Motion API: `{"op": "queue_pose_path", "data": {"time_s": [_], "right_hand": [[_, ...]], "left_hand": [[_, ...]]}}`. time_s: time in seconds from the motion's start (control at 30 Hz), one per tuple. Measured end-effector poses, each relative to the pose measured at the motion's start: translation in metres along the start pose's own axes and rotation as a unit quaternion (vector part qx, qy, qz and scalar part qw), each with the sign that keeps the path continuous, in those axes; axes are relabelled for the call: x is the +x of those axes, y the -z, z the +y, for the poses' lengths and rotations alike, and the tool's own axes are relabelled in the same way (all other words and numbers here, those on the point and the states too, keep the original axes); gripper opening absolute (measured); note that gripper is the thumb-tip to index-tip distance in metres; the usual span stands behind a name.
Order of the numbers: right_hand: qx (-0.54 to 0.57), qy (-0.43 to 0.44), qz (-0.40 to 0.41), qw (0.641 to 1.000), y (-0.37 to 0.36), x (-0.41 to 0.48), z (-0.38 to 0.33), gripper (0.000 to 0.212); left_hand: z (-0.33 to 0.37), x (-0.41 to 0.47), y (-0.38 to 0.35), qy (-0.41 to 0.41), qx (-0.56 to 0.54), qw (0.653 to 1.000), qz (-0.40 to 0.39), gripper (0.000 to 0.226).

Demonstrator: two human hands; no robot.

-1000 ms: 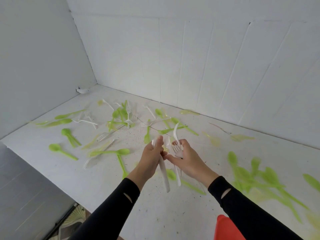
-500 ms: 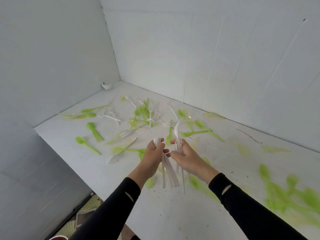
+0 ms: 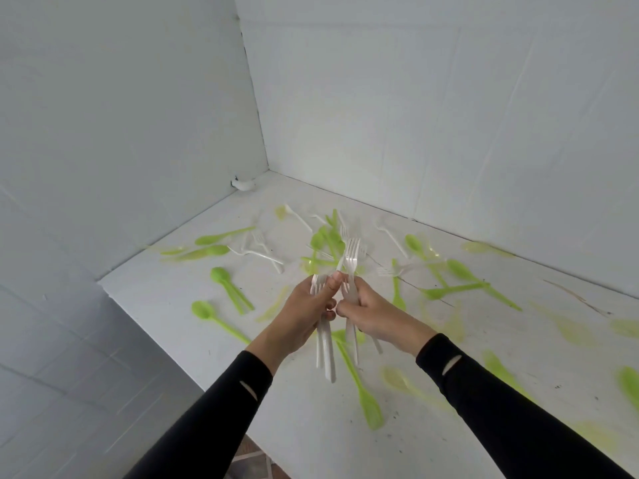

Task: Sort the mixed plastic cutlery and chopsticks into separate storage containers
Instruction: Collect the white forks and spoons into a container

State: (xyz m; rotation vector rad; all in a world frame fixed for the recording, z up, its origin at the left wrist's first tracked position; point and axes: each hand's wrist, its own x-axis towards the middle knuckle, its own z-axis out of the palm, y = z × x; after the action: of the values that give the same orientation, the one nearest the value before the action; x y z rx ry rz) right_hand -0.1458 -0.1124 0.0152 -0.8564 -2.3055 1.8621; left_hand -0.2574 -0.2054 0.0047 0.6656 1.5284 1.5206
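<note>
My left hand (image 3: pixel 306 307) grips a bunch of white plastic forks (image 3: pixel 325 354), tines up beside my thumb, handles hanging below the palm. My right hand (image 3: pixel 371 311) holds more white forks (image 3: pixel 351 261), their tines standing above my fingers and handles poking out underneath. Both hands meet above the white table (image 3: pixel 311 433). Green spoons (image 3: pixel 224 281) and green forks (image 3: pixel 366 399) lie scattered on the table, mixed with loose white forks (image 3: pixel 262 252). No storage container or chopsticks are in view.
White walls close the table at the left and back, meeting in a corner where a small white object (image 3: pixel 243 184) lies. The table's left edge drops to a tiled floor (image 3: pixel 69 392). More green cutlery (image 3: pixel 629 385) lies at the far right.
The view has swung left, so the corner sits nearer the middle. My hands stayed together with the white forks; the fork in my right hand now stands higher.
</note>
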Motion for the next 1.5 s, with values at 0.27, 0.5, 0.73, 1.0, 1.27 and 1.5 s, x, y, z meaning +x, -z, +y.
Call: {"op": "queue_pose_path", "data": {"time_s": [0.27, 0.5, 0.73, 1.0, 1.27, 1.5], "right_hand": [[0.053, -0.020, -0.034, 0.998, -0.037, 0.045, -0.026, 0.028], [0.018, 0.013, -0.009, 1.000, -0.066, 0.071, -0.032, 0.024], [0.047, 0.023, 0.021, 0.998, -0.067, 0.077, -0.034, 0.016], [0.093, 0.032, 0.018, 0.995, -0.062, 0.077, -0.029, 0.017], [0.099, 0.047, 0.056, 0.992, -0.068, 0.075, -0.029, 0.016], [0.052, 0.022, 0.080, 0.995, -0.057, 0.067, -0.021, 0.030]], "left_hand": [[0.009, 0.019, 0.060, 0.008, -0.032, 0.994, 0.107, 0.050], [0.005, 0.034, 0.102, 0.089, -0.113, 0.980, 0.134, 0.024], [0.004, 0.035, 0.114, 0.055, -0.175, 0.980, 0.079, 0.022], [-0.007, 0.041, 0.110, 0.042, -0.123, 0.990, 0.055, 0.046], [-0.001, 0.033, 0.096, 0.029, -0.153, 0.988, 0.021, 0.064], [-0.010, 0.036, 0.091, 0.013, -0.157, 0.983, 0.093, 0.045]]}}
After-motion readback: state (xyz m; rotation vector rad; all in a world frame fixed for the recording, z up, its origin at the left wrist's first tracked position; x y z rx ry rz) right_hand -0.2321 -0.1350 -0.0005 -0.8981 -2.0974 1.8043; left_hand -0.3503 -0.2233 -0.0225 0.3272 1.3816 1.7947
